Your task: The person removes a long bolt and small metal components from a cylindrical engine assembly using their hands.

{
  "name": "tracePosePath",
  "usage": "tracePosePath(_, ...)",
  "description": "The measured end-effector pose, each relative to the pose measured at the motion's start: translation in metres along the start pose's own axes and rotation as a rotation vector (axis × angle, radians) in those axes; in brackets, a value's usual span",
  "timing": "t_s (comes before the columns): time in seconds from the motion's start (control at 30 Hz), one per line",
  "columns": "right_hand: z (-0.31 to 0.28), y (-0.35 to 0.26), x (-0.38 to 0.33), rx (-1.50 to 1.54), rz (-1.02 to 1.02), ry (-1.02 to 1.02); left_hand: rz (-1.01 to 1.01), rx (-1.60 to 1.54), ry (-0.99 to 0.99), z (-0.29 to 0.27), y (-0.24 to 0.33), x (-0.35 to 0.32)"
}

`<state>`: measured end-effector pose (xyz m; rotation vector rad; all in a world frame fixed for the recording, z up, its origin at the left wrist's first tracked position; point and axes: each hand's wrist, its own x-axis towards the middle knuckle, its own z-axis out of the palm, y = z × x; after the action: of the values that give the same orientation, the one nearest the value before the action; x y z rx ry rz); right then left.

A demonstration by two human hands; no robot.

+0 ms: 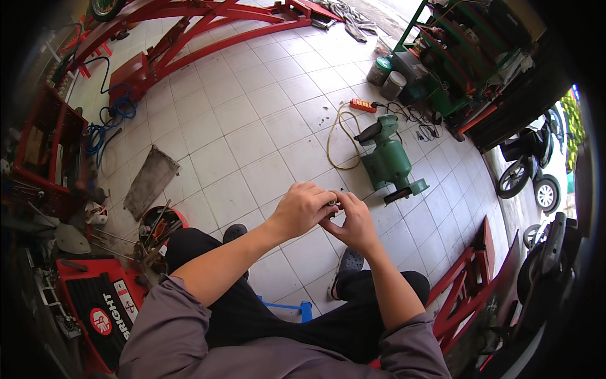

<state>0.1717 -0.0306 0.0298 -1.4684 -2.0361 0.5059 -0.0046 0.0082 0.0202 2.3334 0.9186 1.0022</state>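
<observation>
In front of my knees, my left hand (302, 210) and my right hand (356, 222) meet with fingers curled. Between their fingertips is a small metal part (332, 203), mostly hidden, with a pale round end showing. Its exact kind is too small to make out. Both hands appear to grip it. Beyond my right hand, a green bench grinder (390, 156) rests on the tiled floor, apart from my fingers.
An orange power strip (363, 105) with a yellow cable lies behind the grinder. To the left are a flat grey plate (151, 182), a bucket of tools (182, 218) and a red toolbox (72, 284). A red lift (170, 47) spans the back; shelves (467, 57) stand far right.
</observation>
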Motion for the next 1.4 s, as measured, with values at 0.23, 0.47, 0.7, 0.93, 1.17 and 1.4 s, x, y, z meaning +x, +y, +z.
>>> tracePosePath(0.23, -0.019, -0.048, -0.027, 0.555, 0.292, -0.637, -0.102, 0.026, -0.004, -0.007, -0.002, 0.003)
tracePosePath(0.47, -0.016, -0.023, -0.014, 0.255, 0.245, -0.092, -0.030, 0.066, 0.011, -0.014, -0.003, 0.011)
tracePosePath(0.7, -0.012, 0.001, -0.009, 0.019, 0.094, -0.097, 0.069, 0.015, -0.007, -0.009, 0.008, 0.005)
tracePosePath(0.93, -0.006, 0.008, -0.011, 0.070, -0.013, -0.137, 0.113, 0.010, -0.060, -0.006, 0.012, 0.003)
tracePosePath(1.17, -0.002, 0.002, -0.007, 0.133, -0.113, -0.130, 0.182, 0.012, -0.032, -0.005, 0.009, -0.003)
tracePosePath(1.4, -0.001, 0.001, -0.007, 0.160, -0.161, -0.121, 0.178, 0.003, -0.060, -0.006, 0.009, -0.003)
